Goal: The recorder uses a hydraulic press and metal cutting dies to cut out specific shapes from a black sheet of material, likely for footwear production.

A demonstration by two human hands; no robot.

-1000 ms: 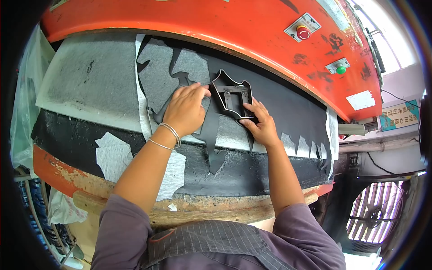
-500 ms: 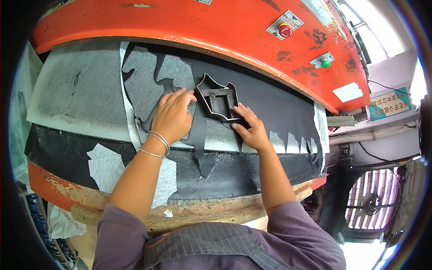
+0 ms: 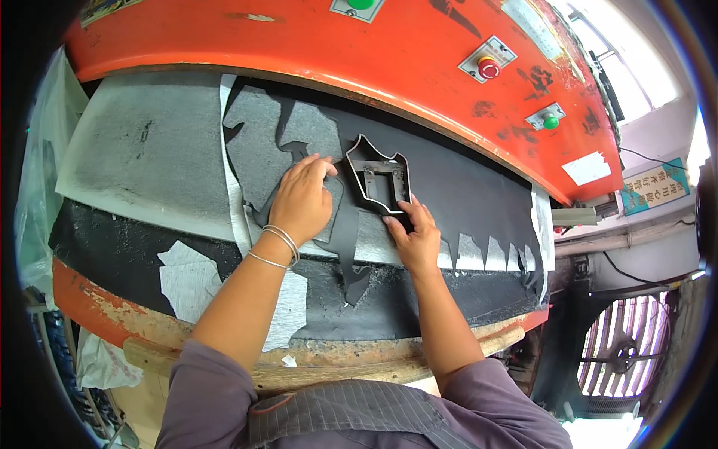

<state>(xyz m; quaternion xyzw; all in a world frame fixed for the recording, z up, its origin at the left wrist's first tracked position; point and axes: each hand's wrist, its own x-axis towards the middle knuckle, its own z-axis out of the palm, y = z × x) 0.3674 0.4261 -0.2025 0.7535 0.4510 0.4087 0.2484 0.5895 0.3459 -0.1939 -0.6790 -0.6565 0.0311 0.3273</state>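
A dark metal cutting die point(image 3: 372, 166), an open outline with a pointed far end and a rectangular frame inside, lies on a black sheet point(image 3: 464, 176) with cut-out edges. My right hand point(image 3: 417, 238) holds the die's near right corner, the thumb at the near edge and the fingers on the right side. To the left of the die is my left hand point(image 3: 305, 198), fingers extended and slightly bent over the sheet's cut strips. A small gap shows between its fingertips and the die. Two bangles point(image 3: 278, 247) circle my left wrist.
Behind the sheet stands an orange machine beam point(image 3: 299, 56) with a red stop button point(image 3: 488, 68) and green buttons point(image 3: 551, 123). A grey board point(image 3: 142, 150) lies under the sheet. Pale scraps point(image 3: 187, 280) rest near the worn front edge.
The view has shifted, so the whole scene sits slightly lower and further right. My left fingertips have come slightly away from the die; my right hand stays on it.
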